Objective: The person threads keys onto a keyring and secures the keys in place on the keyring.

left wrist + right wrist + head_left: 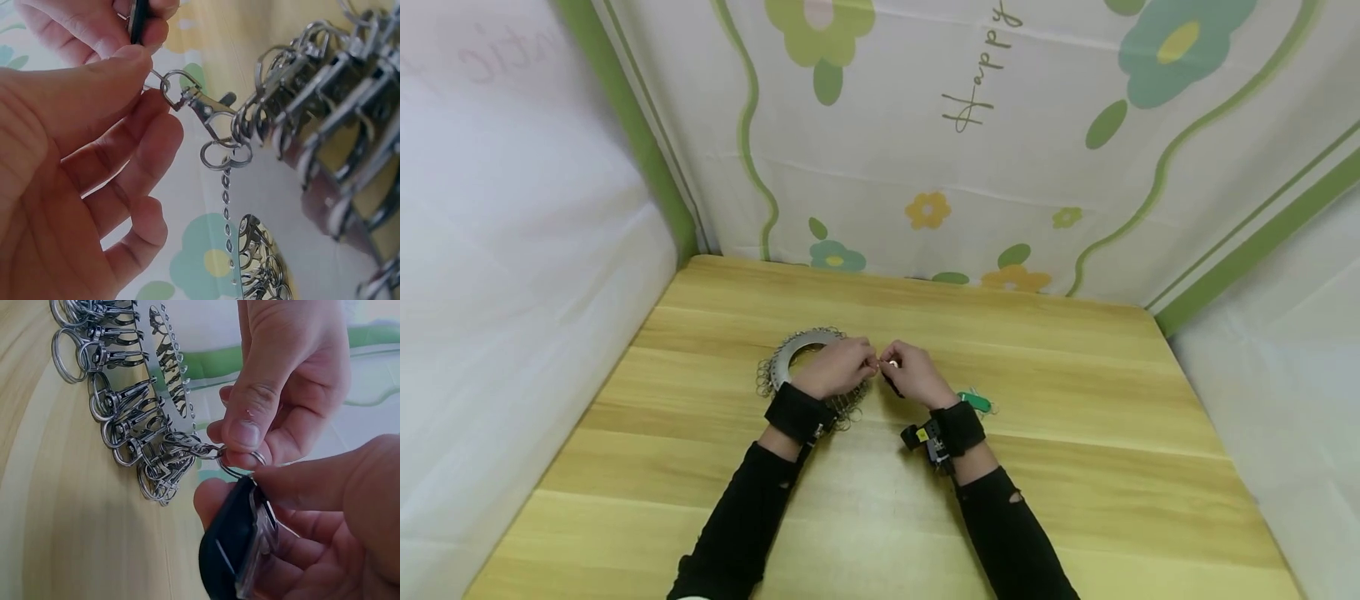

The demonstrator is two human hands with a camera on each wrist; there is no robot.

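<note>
My left hand (837, 367) pinches a small split ring (226, 469) between thumb and forefinger. That ring is linked to a swivel clasp (206, 111), which hangs from a round metal plate (781, 360) set with many such clasps and rings around its edge. Close by on the right, my right hand (917, 377) grips a dark-handled folding tool (225, 550) that looks like a pocket knife with metal parts along its side. The tool's top end meets the split ring, right at both hands' fingertips. Part of the tool is hidden behind the right fingers.
A green pocket tool (974, 402) with metal bits lies on the wooden table (1075, 467), just beyond the right wrist. White cloth walls (880, 150) with flower prints stand behind the table and at both sides.
</note>
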